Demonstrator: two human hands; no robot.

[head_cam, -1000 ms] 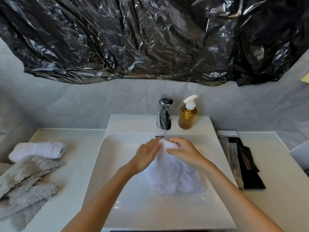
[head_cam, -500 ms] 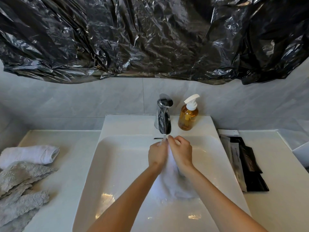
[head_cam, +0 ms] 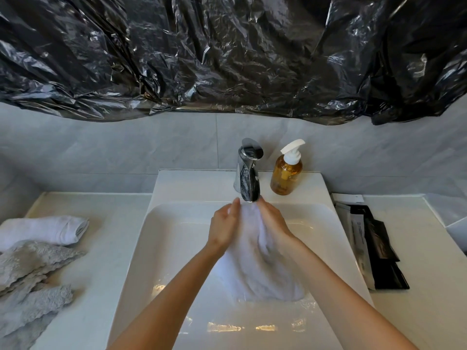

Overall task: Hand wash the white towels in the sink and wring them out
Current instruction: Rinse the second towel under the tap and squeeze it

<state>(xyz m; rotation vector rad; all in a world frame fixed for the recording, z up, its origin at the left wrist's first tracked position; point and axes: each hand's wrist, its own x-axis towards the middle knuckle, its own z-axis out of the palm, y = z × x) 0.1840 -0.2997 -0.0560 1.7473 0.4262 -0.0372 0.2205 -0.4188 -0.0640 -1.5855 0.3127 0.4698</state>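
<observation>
A wet white towel (head_cam: 257, 269) hangs between my hands under the chrome faucet (head_cam: 249, 173), and its lower end lies on the floor of the white sink (head_cam: 151, 223). My left hand (head_cam: 225, 226) presses the towel's left side with straight fingers pointing up at the spout. My right hand (head_cam: 274, 223) curls round the bunched top of the towel from the right. A second white towel (head_cam: 43, 229) lies rolled on the left counter.
An amber soap pump bottle (head_cam: 286, 173) stands right of the faucet on the sink ledge. Grey fluffy towels (head_cam: 27, 281) are piled at the left counter edge. Black and white packets (head_cam: 376, 246) lie on the right counter. Black plastic sheeting (head_cam: 227, 54) covers the wall above.
My hands have drawn together and risen to the faucet spout, gathering the spread towel into a bunched, hanging shape. The view has moved closer to the sink.
</observation>
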